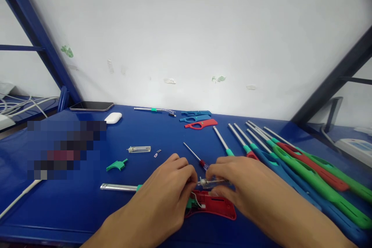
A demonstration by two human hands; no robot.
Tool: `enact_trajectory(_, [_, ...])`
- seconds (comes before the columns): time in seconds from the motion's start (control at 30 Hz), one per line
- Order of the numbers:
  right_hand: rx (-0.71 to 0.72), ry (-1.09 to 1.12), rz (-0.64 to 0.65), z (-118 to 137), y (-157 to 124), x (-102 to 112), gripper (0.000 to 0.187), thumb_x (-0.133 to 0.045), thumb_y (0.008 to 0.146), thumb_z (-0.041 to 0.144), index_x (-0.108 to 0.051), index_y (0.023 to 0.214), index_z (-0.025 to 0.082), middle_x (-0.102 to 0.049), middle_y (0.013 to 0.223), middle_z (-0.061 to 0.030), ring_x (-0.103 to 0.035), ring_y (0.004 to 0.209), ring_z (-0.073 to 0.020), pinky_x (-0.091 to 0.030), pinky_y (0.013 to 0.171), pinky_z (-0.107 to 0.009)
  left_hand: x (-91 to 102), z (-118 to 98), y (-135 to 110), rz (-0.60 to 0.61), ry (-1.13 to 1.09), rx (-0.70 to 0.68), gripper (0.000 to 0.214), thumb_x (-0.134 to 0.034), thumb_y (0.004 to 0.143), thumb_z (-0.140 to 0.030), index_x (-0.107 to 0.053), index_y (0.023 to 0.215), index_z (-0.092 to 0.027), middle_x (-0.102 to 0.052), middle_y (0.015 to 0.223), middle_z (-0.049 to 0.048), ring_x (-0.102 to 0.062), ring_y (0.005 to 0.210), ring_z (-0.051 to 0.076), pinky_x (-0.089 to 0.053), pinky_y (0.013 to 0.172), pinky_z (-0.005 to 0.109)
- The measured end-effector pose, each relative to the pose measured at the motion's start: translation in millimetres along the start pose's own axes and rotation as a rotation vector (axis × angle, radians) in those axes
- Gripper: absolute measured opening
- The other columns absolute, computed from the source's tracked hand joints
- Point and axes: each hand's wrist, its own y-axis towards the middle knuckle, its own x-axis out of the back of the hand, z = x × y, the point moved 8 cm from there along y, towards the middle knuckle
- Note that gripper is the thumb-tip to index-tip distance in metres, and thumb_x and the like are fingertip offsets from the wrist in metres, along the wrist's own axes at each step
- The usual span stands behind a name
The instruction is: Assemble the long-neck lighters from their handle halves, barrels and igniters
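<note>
White, scuffed wall (186, 38) stood behind a blue tabletop (72, 205). Knuckles up, the left hand (174, 192) curled over an open red plastic lighter shell (222, 207) lying on the tabletop, a white wire showing inside; its grip could not be told. The right hand (240, 178), arched, had thumb and fingers closed about a clear plastic tank (209, 183) at the shell's far edge.
</note>
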Motion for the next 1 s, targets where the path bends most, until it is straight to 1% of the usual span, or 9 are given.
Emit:
enact_trajectory(0.17, [0.060, 0.002, -0.050, 3, 0, 1, 0.023, -0.081, 0.084, 0.007, -0.079, 0.088, 0.030, -0.079, 0.092, 0.0020, -0.076, 0.087, -0.0218, -0.051, 0.078, -0.032, -0.1, -2, 0, -0.016, 0.032, -0.042, 0.025, -0.043, 0.103, -0.004, -0.058, 0.093, -0.022, -0.065, 0.095, -0.0003, -0.061, 0.089, 0.019, -0.037, 0.112, 0.044])
enact_trajectory(0.27, [0.028, -0.027, -0.010, 3, 1, -1, 0.022, -0.081, 0.082, 0.007, -0.079, 0.086, 0.029, -0.079, 0.092, 0.0014, -0.077, 0.088, -0.0231, -0.051, 0.076, -0.031, 0.9, -2, 0, -0.032, 0.028, -0.057, 0.026, -0.044, 0.103, -0.003, -0.058, 0.093, -0.022, -0.064, 0.093, -0.0013, -0.060, 0.087, 0.019, -0.037, 0.112, 0.043])
enact_trajectory(0.33, [0.011, -0.035, 0.016, 2, 1, -2, 0.021, -0.081, 0.083, 0.008, -0.078, 0.086, 0.028, -0.080, 0.092, 0.0015, -0.077, 0.088, -0.0233, -0.050, 0.074, -0.031, 2.2, -1, 0, -0.041, 0.012, -0.039, 0.026, -0.044, 0.104, -0.004, -0.058, 0.091, -0.023, -0.064, 0.092, -0.0022, -0.061, 0.085, 0.018, -0.037, 0.112, 0.044])
enact_trajectory(0.4, [0.009, -0.005, 0.005, 1, 0, -1, 0.019, -0.082, 0.084, 0.011, -0.078, 0.085, 0.029, -0.079, 0.091, 0.0028, -0.076, 0.085, -0.0216, -0.048, 0.073, -0.030, 4.1, 2, 0, -0.048, -0.001, 0.000, 0.025, -0.045, 0.104, -0.006, -0.058, 0.090, -0.023, -0.065, 0.091, -0.0024, -0.061, 0.085, 0.018, -0.038, 0.111, 0.044])
enact_trajectory(0.53, [0.015, 0.047, -0.029, -4, -2, 0, 0.015, -0.082, 0.088, 0.018, -0.077, 0.085, 0.031, -0.077, 0.090, 0.0041, -0.074, 0.083, -0.0202, -0.048, 0.073, -0.030, 6.5, 3, -1, -0.043, -0.026, 0.051, 0.020, -0.049, 0.104, -0.009, -0.062, 0.098, -0.023, -0.068, 0.098, -0.0017, -0.064, 0.094, 0.020, -0.035, 0.116, 0.048])
enact_trajectory(0.6, [0.017, 0.046, -0.023, -5, -2, -1, 0.014, -0.082, 0.088, 0.019, -0.078, 0.085, 0.032, -0.077, 0.091, 0.0041, -0.074, 0.085, -0.0209, -0.049, 0.074, -0.031, 5.6, 2, -2, -0.023, -0.038, 0.053, 0.021, -0.048, 0.104, -0.008, -0.062, 0.098, -0.023, -0.067, 0.099, -0.0020, -0.064, 0.095, 0.019, -0.032, 0.120, 0.047])
enact_trajectory(0.73, [0.022, 0.041, -0.039, -6, -2, -1, 0.019, -0.083, 0.086, 0.015, -0.078, 0.088, 0.034, -0.078, 0.092, 0.0042, -0.075, 0.086, -0.0222, -0.050, 0.075, -0.032, 3.9, -1, -5, 0.007, -0.065, 0.047, 0.023, -0.047, 0.106, -0.008, -0.061, 0.095, -0.023, -0.065, 0.100, -0.0023, -0.062, 0.096, 0.018, -0.033, 0.119, 0.046])
enact_trajectory(0.9, [0.057, 0.016, -0.105, -8, -2, -2, 0.017, -0.084, 0.084, 0.017, -0.076, 0.087, 0.032, -0.077, 0.089, 0.0043, -0.074, 0.080, -0.0229, -0.046, 0.068, -0.032, 5.8, -1, -5, -0.004, -0.057, 0.034, 0.026, -0.043, 0.106, -0.006, -0.062, 0.097, -0.023, -0.065, 0.099, -0.0013, -0.061, 0.098, 0.019, -0.034, 0.116, 0.046])
enact_trajectory(1.0, [0.058, 0.007, -0.110, -9, -2, -3, 0.018, -0.082, 0.085, 0.016, -0.076, 0.091, 0.032, -0.077, 0.090, 0.0044, -0.074, 0.081, -0.0235, -0.045, 0.068, -0.033, 8.1, 1, -3, -0.027, -0.049, 0.034, 0.024, -0.048, 0.104, -0.007, -0.064, 0.095, -0.023, -0.066, 0.096, -0.0022, -0.062, 0.093, 0.018, -0.035, 0.113, 0.045])
